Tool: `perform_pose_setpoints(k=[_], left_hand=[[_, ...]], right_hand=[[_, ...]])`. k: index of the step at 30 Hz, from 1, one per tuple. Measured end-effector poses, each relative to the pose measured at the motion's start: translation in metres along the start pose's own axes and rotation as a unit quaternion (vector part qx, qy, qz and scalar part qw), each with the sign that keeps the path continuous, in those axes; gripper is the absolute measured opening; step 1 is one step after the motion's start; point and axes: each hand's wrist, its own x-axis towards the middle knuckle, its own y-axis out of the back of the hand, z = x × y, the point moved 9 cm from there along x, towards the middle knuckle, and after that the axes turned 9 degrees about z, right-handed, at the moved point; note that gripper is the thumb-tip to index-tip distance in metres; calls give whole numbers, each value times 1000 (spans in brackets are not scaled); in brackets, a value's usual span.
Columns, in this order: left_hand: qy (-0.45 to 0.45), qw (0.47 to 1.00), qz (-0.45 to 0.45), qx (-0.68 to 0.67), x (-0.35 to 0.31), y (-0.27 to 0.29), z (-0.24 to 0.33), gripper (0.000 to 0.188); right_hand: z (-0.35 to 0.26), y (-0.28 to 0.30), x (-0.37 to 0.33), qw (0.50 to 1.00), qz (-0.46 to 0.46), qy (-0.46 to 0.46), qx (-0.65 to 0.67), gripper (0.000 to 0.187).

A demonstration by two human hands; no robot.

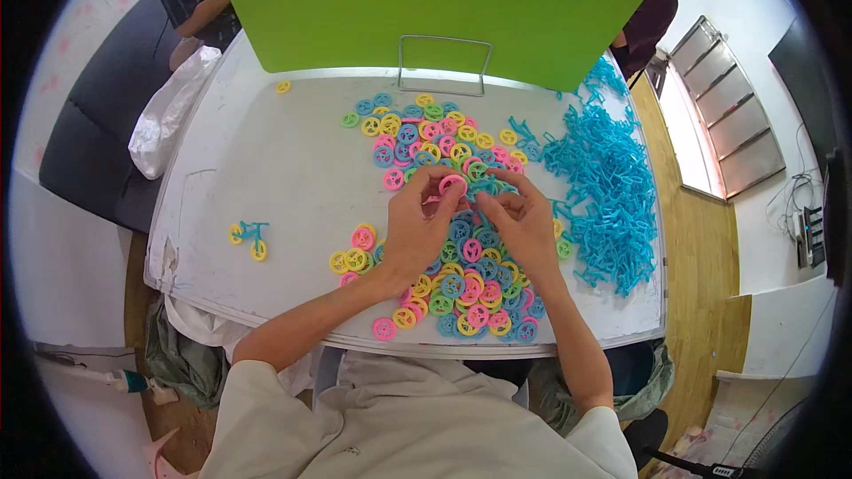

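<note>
My left hand pinches a pink toy wheel between thumb and fingers. Close beside it, my right hand is closed on a small blue plastic bike frame, partly hidden by the fingers. The wheel and the frame are held right by each other; whether they touch I cannot tell. Beneath and around both hands spreads a pile of small spoked wheels in pink, yellow, blue and green. On the left of the table lies a blue toy bike with two yellow wheels.
A big heap of blue bike frames covers the table's right side. Across the far edge stands a green board with a wire stand before it. One yellow wheel lies far left. A white bag hangs beside the table. Two other people sit beyond.
</note>
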Motion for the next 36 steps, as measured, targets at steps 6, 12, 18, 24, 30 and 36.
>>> perform_pose_setpoints(k=[6, 12, 18, 24, 30, 36], left_hand=[[33, 992, -7, -125, 2, -5, 13, 20], [134, 984, -96, -72, 8, -6, -8, 25], [42, 994, -98, -9, 10, -6, 5, 16], [50, 994, -83, -49, 12, -2, -6, 7], [11, 996, -89, -8, 12, -3, -1, 7], [17, 996, -75, 34, 13, -1, 2, 11]], right_hand=[[2, 9, 0, 996, 33, 81, 32, 29], [-11, 7, -2, 993, 25, 109, 48, 24], [-9, 6, -3, 995, 30, 89, -35, 22], [-5, -3, -1, 990, -3, 134, -52, 20], [1, -8, 0, 996, -26, 70, 39, 23], [-12, -3, -4, 997, 8, 67, 38, 26]])
